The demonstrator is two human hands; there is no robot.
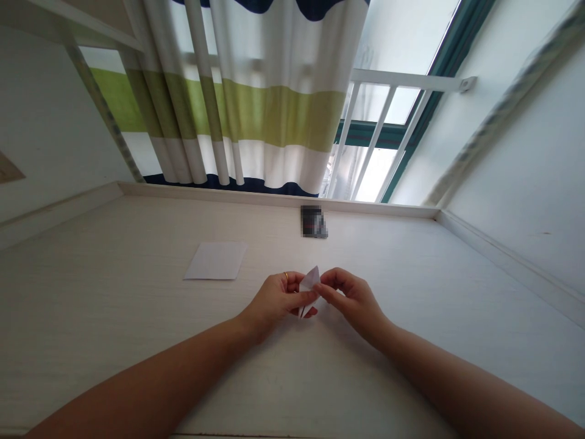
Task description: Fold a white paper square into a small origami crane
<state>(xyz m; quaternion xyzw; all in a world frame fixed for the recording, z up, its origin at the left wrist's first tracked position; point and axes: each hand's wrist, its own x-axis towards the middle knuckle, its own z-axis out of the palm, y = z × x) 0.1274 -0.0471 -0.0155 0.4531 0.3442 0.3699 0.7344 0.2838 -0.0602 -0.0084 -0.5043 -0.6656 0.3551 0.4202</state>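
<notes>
A small folded piece of white paper (309, 279), with a pointed top, is held between my two hands above the white tabletop. My left hand (278, 297), with a ring on one finger, grips it with the thumb across its front and the other fingers behind. The thumb and forefinger of my right hand (351, 296) pinch the paper's right edge. Part of the paper's lower half is hidden under my left thumb. Flat on the tabletop, left of my hands, lies a sheet of white paper (216, 261).
A dark, pixelated item (313, 222) lies near the raised back edge (256, 196) of the white tabletop (114, 292). Behind it hang striped curtains (274, 116) and a white railing (411, 80) before a window. White walls stand on both sides.
</notes>
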